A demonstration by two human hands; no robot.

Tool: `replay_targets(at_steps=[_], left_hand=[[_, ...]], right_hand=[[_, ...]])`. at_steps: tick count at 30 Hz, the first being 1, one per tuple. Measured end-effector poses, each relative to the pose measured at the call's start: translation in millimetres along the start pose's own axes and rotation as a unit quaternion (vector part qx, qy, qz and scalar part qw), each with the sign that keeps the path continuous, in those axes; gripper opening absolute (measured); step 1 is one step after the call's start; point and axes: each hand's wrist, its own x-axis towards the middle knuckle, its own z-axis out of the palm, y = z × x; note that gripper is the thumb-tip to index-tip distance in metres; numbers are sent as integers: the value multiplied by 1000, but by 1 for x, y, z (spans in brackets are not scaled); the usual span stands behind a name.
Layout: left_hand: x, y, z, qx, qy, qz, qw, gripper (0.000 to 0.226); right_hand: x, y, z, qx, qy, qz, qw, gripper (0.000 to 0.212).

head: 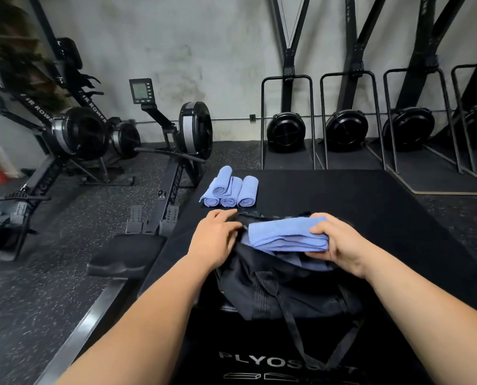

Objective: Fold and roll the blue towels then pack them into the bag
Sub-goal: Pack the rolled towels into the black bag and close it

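A black bag (273, 290) lies open on top of a black plyo box (384, 218) in front of me. My right hand (334, 245) grips a rolled blue towel (281, 236) by its right end and holds it lying sideways over the bag's mouth. More blue cloth shows inside the bag under it. My left hand (217, 237) holds the bag's left rim, its fingers curled over the dark fabric. Several more rolled blue towels (230, 191) lie side by side on the box beyond the bag, one stacked on the others.
A rowing machine (173, 162) runs along the box's left side, its seat (126, 257) near my left forearm. More rowers stand at the far left. Ski-trainer stands (287, 129) line the back wall. A bag strap (295, 329) trails toward me.
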Motion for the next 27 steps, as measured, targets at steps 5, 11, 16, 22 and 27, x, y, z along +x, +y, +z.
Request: replay_targets(at_steps=[5, 11, 16, 22, 27], left_hand=[[3, 9, -4, 26, -105, -79, 991, 79], [12, 18, -7, -29, -173, -94, 980, 98], [19, 25, -15, -83, -181, -95, 975, 103], [18, 28, -30, -119, -207, -80, 968, 106], [9, 20, -28, -128, -206, -71, 968, 109]], right_hand=[[-1, 4, 4, -37, 17, 40, 998, 20], [9, 7, 19, -167, 188, -69, 965, 27], [12, 14, 50, -497, 226, -302, 781, 41], [22, 55, 86, -702, 108, -377, 595, 42], [19, 58, 115, -507, 136, -223, 822, 38]])
